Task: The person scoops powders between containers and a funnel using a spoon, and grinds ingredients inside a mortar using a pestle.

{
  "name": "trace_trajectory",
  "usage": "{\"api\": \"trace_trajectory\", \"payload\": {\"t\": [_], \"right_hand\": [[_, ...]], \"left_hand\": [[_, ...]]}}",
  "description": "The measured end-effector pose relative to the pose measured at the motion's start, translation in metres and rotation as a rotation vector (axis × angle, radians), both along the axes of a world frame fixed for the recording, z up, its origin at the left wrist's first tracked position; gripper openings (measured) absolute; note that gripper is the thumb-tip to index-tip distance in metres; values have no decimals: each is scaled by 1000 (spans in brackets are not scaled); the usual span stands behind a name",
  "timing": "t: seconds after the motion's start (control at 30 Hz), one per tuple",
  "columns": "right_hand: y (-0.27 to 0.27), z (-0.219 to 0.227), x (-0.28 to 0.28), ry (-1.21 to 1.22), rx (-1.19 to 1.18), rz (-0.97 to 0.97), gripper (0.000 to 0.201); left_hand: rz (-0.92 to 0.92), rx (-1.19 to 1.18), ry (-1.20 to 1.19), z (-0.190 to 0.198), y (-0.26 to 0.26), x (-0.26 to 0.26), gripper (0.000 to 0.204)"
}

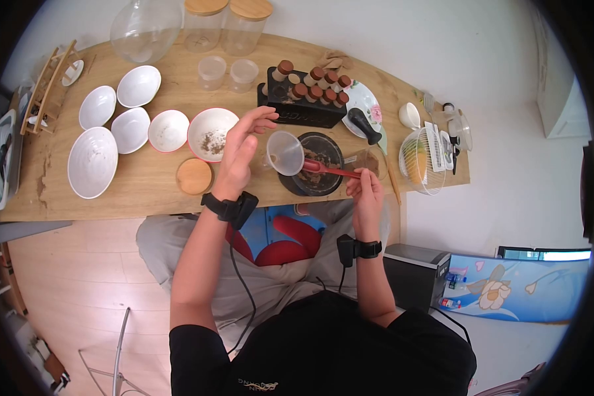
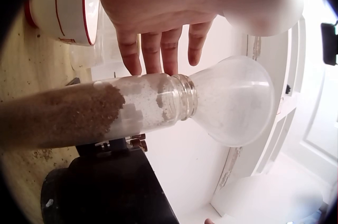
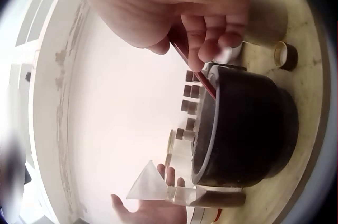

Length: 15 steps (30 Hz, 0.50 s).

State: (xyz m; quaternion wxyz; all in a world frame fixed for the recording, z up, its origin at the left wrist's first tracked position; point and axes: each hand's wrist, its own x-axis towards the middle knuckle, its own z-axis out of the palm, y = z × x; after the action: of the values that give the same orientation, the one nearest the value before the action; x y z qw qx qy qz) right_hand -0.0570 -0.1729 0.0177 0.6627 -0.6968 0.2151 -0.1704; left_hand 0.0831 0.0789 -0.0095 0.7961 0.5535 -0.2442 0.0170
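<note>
My right hand (image 1: pixel 366 191) pinches the handle of a red spoon (image 1: pixel 336 172), whose bowl is over brown crumbly matter in a black mortar (image 1: pixel 340 158). To the mortar's left stands a clear glass bottle (image 2: pixel 142 105), partly filled with brown powder. A translucent funnel (image 2: pixel 237 102) sits in the bottle's neck, its wide mouth up. Beside the bottle is my left hand (image 1: pixel 241 152), raised, fingers extended and holding nothing. In the right wrist view the spoon handle (image 3: pixel 207 86) slants down over the mortar's rim, while the left hand (image 3: pixel 158 211) shows behind the funnel.
Behind the mortar stands a black rack (image 1: pixel 303 115) of cork-topped tubes, with a black pestle (image 1: pixel 363 125) on a floral plate (image 1: pixel 374 109). At left are several white bowls (image 1: pixel 93 162), one red-rimmed bowl (image 1: pixel 213 125) with brown residue, and a wooden lid (image 1: pixel 195 176). A wire basket (image 1: pixel 432 162) stands right.
</note>
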Motion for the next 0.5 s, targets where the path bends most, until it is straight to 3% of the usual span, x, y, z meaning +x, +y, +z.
{"api": "trace_trajectory", "payload": {"t": [0.07, 0.4, 0.5], "right_hand": [[4, -4, -1, -1, 141, -61, 26], [11, -15, -4, -82, 219, -122, 24], [12, -16, -6, -80, 263, -121, 24]], "left_hand": [[8, 0, 4, 1, -1, -1, 85], [-15, -62, 17, -3, -3, 0, 72], [4, 14, 1, -1, -1, 0, 86]]}}
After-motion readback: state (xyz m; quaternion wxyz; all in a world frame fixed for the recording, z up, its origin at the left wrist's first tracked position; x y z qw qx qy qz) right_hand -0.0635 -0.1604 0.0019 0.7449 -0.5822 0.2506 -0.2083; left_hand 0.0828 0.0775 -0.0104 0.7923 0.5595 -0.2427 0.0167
